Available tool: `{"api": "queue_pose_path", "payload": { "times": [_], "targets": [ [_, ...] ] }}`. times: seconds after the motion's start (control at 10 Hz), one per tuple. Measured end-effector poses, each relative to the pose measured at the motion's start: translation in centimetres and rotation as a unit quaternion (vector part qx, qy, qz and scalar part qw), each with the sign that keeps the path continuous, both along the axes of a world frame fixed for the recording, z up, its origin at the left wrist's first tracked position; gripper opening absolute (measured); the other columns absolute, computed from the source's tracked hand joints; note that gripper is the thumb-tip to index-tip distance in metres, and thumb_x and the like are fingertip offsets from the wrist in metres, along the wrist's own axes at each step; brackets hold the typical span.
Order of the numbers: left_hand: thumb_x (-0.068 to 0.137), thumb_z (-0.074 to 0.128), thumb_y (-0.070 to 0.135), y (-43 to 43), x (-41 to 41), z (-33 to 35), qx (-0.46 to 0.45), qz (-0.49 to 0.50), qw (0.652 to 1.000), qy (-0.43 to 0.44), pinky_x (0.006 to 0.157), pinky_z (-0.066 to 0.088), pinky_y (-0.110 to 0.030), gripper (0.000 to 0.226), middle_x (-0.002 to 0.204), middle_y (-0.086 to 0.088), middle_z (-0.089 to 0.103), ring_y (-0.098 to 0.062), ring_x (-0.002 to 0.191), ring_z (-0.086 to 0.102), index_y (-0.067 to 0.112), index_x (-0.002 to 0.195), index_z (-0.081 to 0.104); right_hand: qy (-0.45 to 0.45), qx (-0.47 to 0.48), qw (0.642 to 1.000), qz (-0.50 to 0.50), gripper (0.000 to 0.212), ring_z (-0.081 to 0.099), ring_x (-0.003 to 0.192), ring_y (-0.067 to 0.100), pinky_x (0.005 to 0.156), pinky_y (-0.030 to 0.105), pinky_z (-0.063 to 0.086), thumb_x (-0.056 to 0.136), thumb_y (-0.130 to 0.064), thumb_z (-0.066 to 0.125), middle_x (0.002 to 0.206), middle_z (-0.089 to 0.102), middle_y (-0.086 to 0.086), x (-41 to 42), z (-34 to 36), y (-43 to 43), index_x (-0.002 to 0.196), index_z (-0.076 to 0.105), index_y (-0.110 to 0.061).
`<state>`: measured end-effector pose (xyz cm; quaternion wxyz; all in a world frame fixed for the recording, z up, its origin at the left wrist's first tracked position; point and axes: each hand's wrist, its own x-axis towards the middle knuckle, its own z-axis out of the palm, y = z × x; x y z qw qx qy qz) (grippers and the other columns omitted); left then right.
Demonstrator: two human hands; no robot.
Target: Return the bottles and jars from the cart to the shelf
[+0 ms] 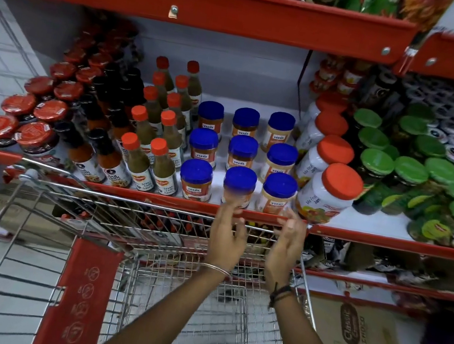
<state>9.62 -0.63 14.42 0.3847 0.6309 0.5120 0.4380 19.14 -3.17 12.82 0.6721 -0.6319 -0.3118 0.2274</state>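
Note:
Blue-lidded jars stand in three rows on the white shelf [367, 225]. The front middle jar [239, 183] is just above my left hand [226, 239], whose blurred fingertips reach its base. My right hand [285, 247] is beside it with fingers spread, just below the front right blue-lidded jar [279, 191]. Neither hand holds anything. Green chilli sauce bottles [138, 157] with orange caps stand left of the jars. The wire cart [147, 248] sits below my arms; I see no bottles or jars in its basket.
Large white mixed-fruit jam jars with orange lids [333, 195] stand right of the blue jars, and green-lidded jars [409, 172] further right. Dark sauce bottles and red-lidded jars [34, 133] fill the left. A red shelf edge [188, 0] overhangs above. A cardboard box [356, 343] lies at the lower right.

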Motion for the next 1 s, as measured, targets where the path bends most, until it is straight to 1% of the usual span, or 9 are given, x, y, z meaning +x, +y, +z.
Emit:
{"api": "queue_pose_path", "payload": {
  "times": [0.1,0.2,0.3,0.5,0.6,0.7,0.8,0.9,1.0],
  "targets": [
    [0.084,0.051,0.000,-0.1,2.4,0.2,-0.066,-0.102,0.993,-0.011,0.113,0.033,-0.038,0.065,0.150,-0.004,0.030,-0.016,0.137,0.032,0.020,0.141,0.026,0.036,-0.030,0.998,0.044,0.086,0.043,0.131,0.015,0.112,0.045,0.034,0.075,-0.084,0.025,0.143,0.046,0.005,2.2,-0.1,0.4,0.133,0.045,-0.024],
    [0.081,0.050,-0.006,1.4,4.2,0.1,-0.147,-0.124,0.981,-0.031,0.118,0.024,-0.040,0.078,0.156,-0.001,0.015,-0.016,0.142,0.019,0.020,0.144,0.014,0.072,-0.076,0.986,0.130,0.106,0.031,0.140,0.014,0.118,0.046,0.024,0.062,-0.094,0.022,0.155,0.032,0.001,3.6,0.3,1.5,0.144,0.030,-0.027],
    [0.079,0.045,-0.015,2.3,4.7,-0.1,-0.200,-0.128,0.969,-0.061,0.111,0.027,-0.028,0.079,0.154,-0.007,0.022,-0.010,0.136,0.026,0.017,0.144,0.014,0.090,-0.101,0.978,0.160,0.116,0.034,0.136,0.014,0.116,0.044,0.027,0.054,-0.098,0.021,0.155,0.031,0.002,4.4,0.7,2.2,0.145,0.028,-0.027],
    [0.080,0.039,-0.024,2.7,4.0,0.5,-0.241,-0.143,0.955,-0.101,0.106,0.026,-0.020,0.075,0.150,-0.008,0.029,-0.006,0.130,0.028,0.011,0.143,0.017,0.101,-0.102,0.976,0.166,0.115,0.040,0.132,0.015,0.108,0.037,0.034,0.054,-0.097,0.022,0.150,0.040,0.004,5.5,1.0,1.7,0.141,0.037,-0.023],
    [0.080,0.042,-0.022,2.9,3.9,0.4,-0.247,-0.150,0.953,-0.093,0.110,0.024,-0.025,0.076,0.151,-0.008,0.027,-0.009,0.133,0.027,0.012,0.143,0.016,0.101,-0.110,0.974,0.170,0.119,0.043,0.125,0.013,0.107,0.038,0.036,0.051,-0.098,0.023,0.143,0.045,0.002,5.7,1.3,1.7,0.140,0.039,-0.021],
    [0.081,0.047,-0.018,3.0,3.5,0.8,-0.250,-0.164,0.951,-0.079,0.117,0.025,-0.041,0.078,0.151,-0.008,0.029,-0.017,0.138,0.028,0.016,0.144,0.016,0.099,-0.118,0.971,0.180,0.121,0.044,0.122,0.011,0.107,0.039,0.037,0.049,-0.099,0.024,0.132,0.047,-0.005,5.7,2.0,1.6,0.140,0.039,-0.021],
    [0.084,0.050,-0.011,2.3,2.9,1.4,-0.239,-0.161,0.955,-0.071,0.115,0.029,-0.044,0.069,0.151,-0.008,0.030,-0.019,0.138,0.029,0.013,0.142,0.021,0.088,-0.125,0.970,0.191,0.118,0.044,0.126,0.012,0.108,0.037,0.034,0.051,-0.098,0.023,0.139,0.047,-0.002,5.5,2.4,0.9,0.139,0.040,-0.021],
    [0.087,0.053,-0.003,0.7,1.4,3.4,-0.189,-0.160,0.967,-0.068,0.113,0.033,-0.042,0.057,0.145,-0.005,0.040,-0.017,0.135,0.036,0.014,0.138,0.034,0.068,-0.122,0.978,0.156,0.100,0.045,0.131,0.017,0.104,0.035,0.036,0.064,-0.092,0.024,0.145,0.047,0.005,5.6,1.9,-1.8,0.135,0.047,-0.024],
    [0.089,0.055,0.008,0.5,-0.5,7.0,-0.075,-0.149,0.984,-0.061,0.105,0.042,-0.028,0.049,0.140,0.002,0.046,-0.004,0.123,0.046,0.024,0.133,0.042,0.086,-0.123,0.984,0.093,0.067,0.049,0.127,0.019,0.100,0.035,0.038,0.085,-0.072,0.026,0.142,0.050,0.010,5.4,1.0,-7.6,0.129,0.051,-0.028]
  ]
}}
